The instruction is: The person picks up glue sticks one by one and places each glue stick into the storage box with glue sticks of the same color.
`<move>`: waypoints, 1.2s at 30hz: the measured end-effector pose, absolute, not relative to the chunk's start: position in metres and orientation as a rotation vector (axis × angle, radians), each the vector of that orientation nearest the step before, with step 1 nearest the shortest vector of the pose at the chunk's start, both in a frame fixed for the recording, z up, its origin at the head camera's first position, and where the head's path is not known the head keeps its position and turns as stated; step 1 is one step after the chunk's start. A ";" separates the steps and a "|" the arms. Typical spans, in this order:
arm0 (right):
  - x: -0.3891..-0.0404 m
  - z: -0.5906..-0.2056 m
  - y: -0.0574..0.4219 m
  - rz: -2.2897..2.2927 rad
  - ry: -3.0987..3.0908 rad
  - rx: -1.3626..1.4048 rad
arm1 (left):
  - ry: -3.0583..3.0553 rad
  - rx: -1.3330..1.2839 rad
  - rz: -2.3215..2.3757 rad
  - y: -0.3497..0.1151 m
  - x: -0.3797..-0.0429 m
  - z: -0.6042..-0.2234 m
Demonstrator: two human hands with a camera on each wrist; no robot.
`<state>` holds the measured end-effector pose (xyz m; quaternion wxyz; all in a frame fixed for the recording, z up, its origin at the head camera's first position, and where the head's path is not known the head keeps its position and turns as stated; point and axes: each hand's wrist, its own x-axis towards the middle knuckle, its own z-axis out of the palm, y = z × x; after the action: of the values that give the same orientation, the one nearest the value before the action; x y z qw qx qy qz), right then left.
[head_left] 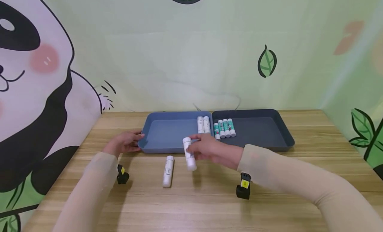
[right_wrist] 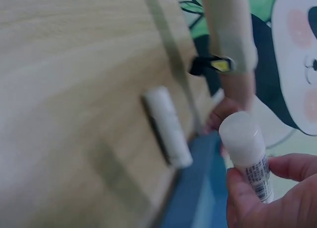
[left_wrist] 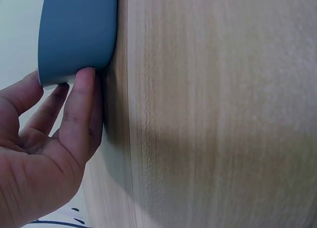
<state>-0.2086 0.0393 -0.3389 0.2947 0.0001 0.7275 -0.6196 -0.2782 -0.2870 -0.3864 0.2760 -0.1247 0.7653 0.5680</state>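
Note:
In the head view my right hand [head_left: 206,147] pinches a white glue stick [head_left: 190,160] between thumb and fingers, above the front edge of the blue tray [head_left: 167,150]. The right wrist view shows the barcode label of this glue stick [right_wrist: 242,143]. My left hand [head_left: 125,142] touches the tray's left end; in the left wrist view its fingertips rest against the outer wall and rim. Another white glue stick [head_left: 168,172] lies on the table before the tray. Two more white glue sticks [head_left: 206,124] lie at the tray's right end, partly behind my right hand.
A dark grey tray [head_left: 260,147] stands against the blue tray's right side. Several smaller green-and-white glue sticks [head_left: 225,127] lie at its left end. Behind the wooden table [head_left: 209,205] hangs a pale green printed backdrop [head_left: 149,65].

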 end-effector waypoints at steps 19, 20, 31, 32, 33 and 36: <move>-0.270 -0.250 0.060 -1.801 2.049 -0.105 | 2.076 -0.349 1.491 -0.303 -0.271 -0.388; -0.274 -0.249 0.059 -1.805 2.054 -0.100 | 2.074 -0.349 1.491 -0.304 -0.270 -0.387; -0.315 -0.249 0.069 -1.762 2.118 -0.046 | 2.040 -0.316 1.505 -0.293 -0.277 -0.390; -0.318 -0.250 0.069 -1.764 2.109 -0.044 | 2.038 -0.311 1.507 -0.291 -0.279 -0.389; -0.322 -0.252 0.069 -1.769 2.097 -0.041 | 2.037 -0.304 1.506 -0.290 -0.280 -0.389; -0.332 -0.259 0.065 -1.779 2.055 -0.024 | 2.043 -0.304 1.500 -0.287 -0.282 -0.385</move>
<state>-0.3325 0.0652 -0.2591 0.2100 -0.0085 0.7392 -0.6398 -0.2820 -0.2874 -0.3850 0.2901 -0.1141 0.7659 0.5624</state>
